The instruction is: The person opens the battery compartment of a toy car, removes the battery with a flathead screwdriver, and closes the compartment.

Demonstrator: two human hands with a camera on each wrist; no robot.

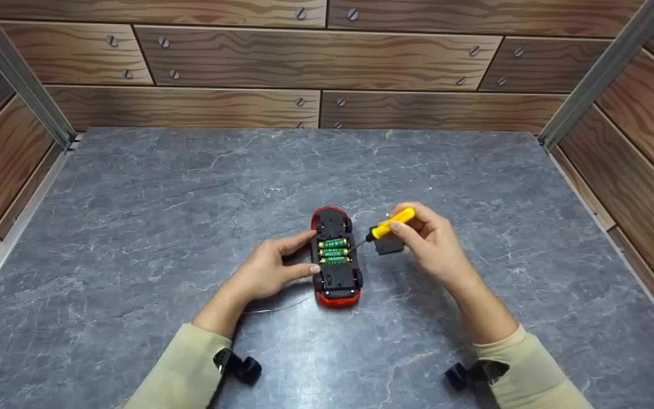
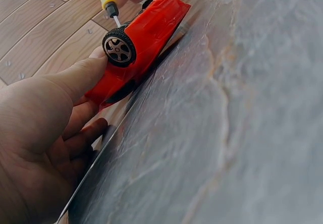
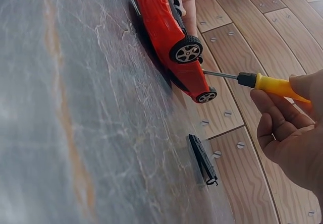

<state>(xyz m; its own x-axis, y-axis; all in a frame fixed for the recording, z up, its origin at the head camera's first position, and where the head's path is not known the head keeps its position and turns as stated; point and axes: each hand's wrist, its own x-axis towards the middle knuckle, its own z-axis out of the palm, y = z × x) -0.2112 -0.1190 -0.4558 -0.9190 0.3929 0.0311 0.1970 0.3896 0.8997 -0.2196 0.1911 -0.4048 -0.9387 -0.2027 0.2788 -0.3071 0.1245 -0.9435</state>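
Note:
A red toy car [image 1: 338, 278] lies upside down on the table, its black underside facing up. Several green batteries [image 1: 334, 251] sit side by side in its uncovered compartment. My left hand [image 1: 267, 267] holds the car along its left side, thumb near a wheel [image 2: 119, 48] and forefinger farther up. In my right hand [image 1: 437, 247] is a yellow-handled screwdriver [image 1: 393, 224], pinched between thumb and fingers. Its thin metal shaft [image 3: 219, 74] slants down to the right end of the batteries. Beside the car, partly below the right hand, lies a black battery cover [image 1: 389, 246].
The grey marbled tabletop [image 1: 191, 187] spreads around the car. Wood-patterned panels [image 1: 315, 59] stand behind it and at both sides, with metal posts [image 1: 605, 76] at the back corners. A black wrist camera [image 1: 247, 369] sits on the left wrist.

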